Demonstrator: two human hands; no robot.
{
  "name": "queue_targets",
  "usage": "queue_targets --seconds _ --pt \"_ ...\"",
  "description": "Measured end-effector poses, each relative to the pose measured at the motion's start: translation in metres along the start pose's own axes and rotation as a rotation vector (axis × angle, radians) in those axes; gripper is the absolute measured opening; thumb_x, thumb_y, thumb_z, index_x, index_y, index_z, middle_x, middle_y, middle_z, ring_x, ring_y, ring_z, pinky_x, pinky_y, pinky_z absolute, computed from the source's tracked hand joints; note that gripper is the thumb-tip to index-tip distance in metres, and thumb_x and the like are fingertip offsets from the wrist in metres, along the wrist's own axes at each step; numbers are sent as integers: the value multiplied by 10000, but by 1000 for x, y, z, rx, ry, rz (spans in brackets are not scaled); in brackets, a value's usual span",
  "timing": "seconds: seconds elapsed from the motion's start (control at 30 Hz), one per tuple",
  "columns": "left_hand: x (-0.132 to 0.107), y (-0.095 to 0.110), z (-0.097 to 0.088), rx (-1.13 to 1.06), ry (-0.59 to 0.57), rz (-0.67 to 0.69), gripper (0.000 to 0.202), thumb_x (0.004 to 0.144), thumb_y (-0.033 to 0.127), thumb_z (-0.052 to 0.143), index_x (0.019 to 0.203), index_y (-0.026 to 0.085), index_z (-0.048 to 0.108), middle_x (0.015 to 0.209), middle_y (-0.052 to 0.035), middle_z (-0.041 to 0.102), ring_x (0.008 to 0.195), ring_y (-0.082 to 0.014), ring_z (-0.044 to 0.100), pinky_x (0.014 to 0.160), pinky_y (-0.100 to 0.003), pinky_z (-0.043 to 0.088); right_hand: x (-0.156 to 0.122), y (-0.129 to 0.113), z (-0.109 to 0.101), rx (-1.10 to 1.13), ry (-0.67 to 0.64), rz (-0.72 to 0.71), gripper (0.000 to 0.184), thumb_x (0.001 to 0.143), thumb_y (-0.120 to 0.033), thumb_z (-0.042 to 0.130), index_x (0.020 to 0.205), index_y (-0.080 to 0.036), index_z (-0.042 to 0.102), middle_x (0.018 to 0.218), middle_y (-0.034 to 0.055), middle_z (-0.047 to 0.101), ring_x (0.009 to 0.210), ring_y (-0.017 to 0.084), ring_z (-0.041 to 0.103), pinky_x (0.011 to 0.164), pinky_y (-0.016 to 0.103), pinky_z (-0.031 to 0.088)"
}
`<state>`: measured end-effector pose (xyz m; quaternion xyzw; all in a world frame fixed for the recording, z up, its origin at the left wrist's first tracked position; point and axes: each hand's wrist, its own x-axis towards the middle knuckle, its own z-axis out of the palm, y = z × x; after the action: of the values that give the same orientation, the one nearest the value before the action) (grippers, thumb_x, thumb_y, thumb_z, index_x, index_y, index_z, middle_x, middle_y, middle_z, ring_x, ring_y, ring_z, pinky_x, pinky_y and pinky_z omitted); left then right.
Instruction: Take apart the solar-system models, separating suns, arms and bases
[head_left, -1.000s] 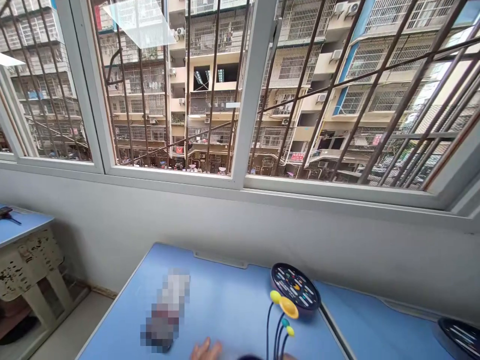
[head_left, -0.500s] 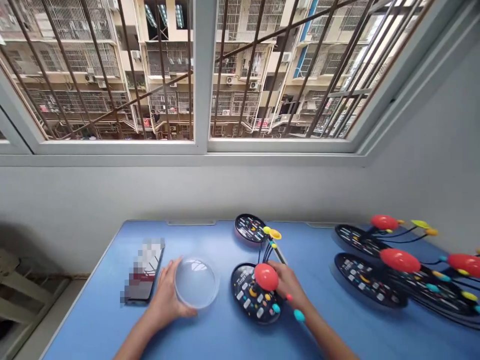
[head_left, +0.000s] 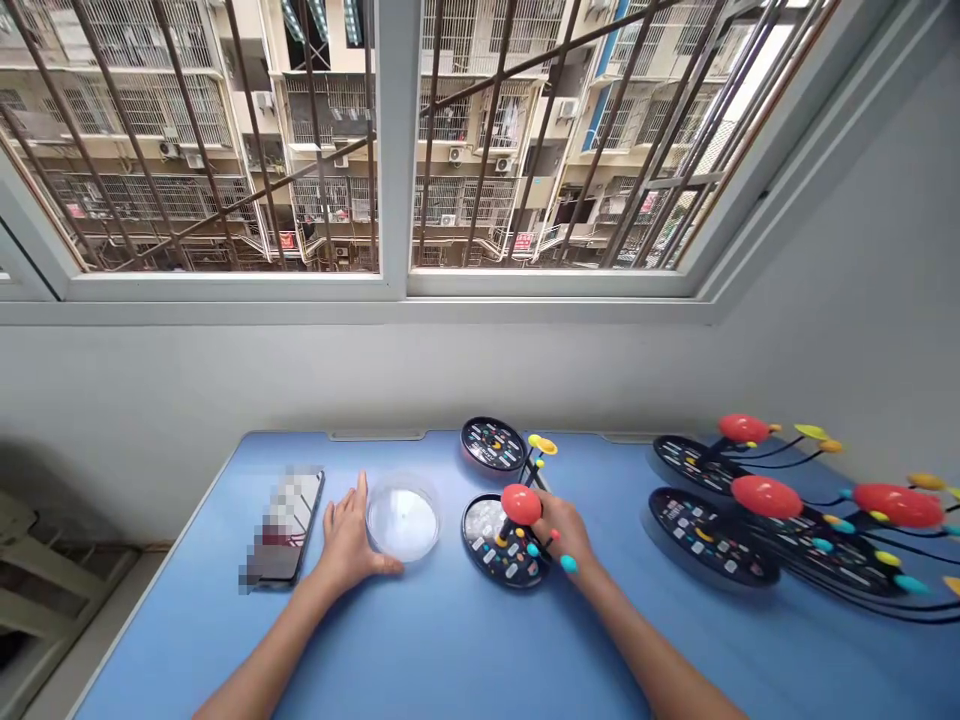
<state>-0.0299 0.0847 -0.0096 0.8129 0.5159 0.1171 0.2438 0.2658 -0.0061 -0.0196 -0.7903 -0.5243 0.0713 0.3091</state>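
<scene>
My left hand [head_left: 350, 540] lies flat on the blue table [head_left: 450, 640], fingers stretched out, its thumb side touching a clear plastic dome [head_left: 403, 521]. My right hand [head_left: 564, 532] is curled around the thin arms of a solar-system toy [head_left: 504, 538]. That toy has a round black base, a red ball [head_left: 520, 503] on top and small coloured balls on wires. A second black round base [head_left: 492, 444] stands behind it, with yellow balls [head_left: 541, 444] beside it.
A phone [head_left: 283, 527] lies left of my left hand. Several assembled toys with red balls [head_left: 757, 495] crowd the table's right side. A grey wall and a barred window [head_left: 390, 150] run along the back. A worn stand [head_left: 30, 590] sits at lower left.
The view has dropped from the window to the table. My left hand has settled flat beside the dome. My right hand stays on the toy's arms.
</scene>
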Motion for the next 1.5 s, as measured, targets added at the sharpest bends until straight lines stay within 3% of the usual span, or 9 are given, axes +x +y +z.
queue_targets --seconds 0.13,0.27,0.37,0.53,0.77,0.97,1.13,1.23,1.5 --pt "-12 6 -5 -27 65 12 1251 401 410 775 1399 82 95 1423 -206 245 1326 -346 157 1066 -468 99 -3 2 -7 -10 19 -6 134 642 -286 431 616 -197 528 620 24 593 589 172 525 536 250 352" --pt "-36 38 -1 -219 361 140 598 721 358 573 1269 158 441 1265 -126 484 1193 -279 388 1012 -422 275 -7 0 -28 73 61 54 197 687 -361 448 639 -200 550 600 19 593 570 172 533 544 261 374" --pt "-38 77 20 -433 210 307 273 792 257 459 979 200 650 1012 -85 631 980 -228 533 892 -366 402 -10 -9 -49 180 87 71 294 760 -443 419 684 -201 566 608 15 592 581 166 533 556 261 390" --pt "-8 127 64 -537 24 221 412 692 138 495 1084 177 615 996 -63 654 887 -214 540 820 -339 415 -11 -41 -71 299 -127 -52 367 757 -515 452 915 -205 571 742 5 585 510 118 497 491 240 406" --pt "13 144 90 -552 67 320 320 693 94 424 870 193 672 815 -38 672 782 -191 545 734 -298 394 -1 -67 -73 112 -330 -160 347 658 -400 604 948 -209 598 774 -4 620 585 125 523 556 235 423" --pt "17 142 94 -610 72 370 267 707 99 427 777 192 667 697 -12 634 683 -155 538 648 -243 370 4 -75 -78 33 -264 -168 187 624 -286 564 760 -182 638 654 1 623 613 146 539 567 238 415" --pt "17 140 96 -602 71 356 208 708 103 438 594 174 596 586 1 552 624 -134 493 613 -223 342 16 -97 -123 194 -87 -137 265 650 -378 587 824 -187 644 654 10 617 593 138 526 540 241 412" --pt "16 141 96 -613 83 343 197 706 105 440 588 175 581 586 1 543 617 -132 480 614 -226 342 14 -114 -140 347 -153 -158 343 667 -435 599 902 -187 631 682 12 613 588 130 521 532 241 416" --pt "15 153 93 -700 120 272 153 726 156 465 651 155 598 618 -21 579 619 -135 501 597 -236 385 -41 -116 -75 1033 -385 -11 417 712 -543 590 963 -211 568 821 37 635 643 127 545 592 253 442"
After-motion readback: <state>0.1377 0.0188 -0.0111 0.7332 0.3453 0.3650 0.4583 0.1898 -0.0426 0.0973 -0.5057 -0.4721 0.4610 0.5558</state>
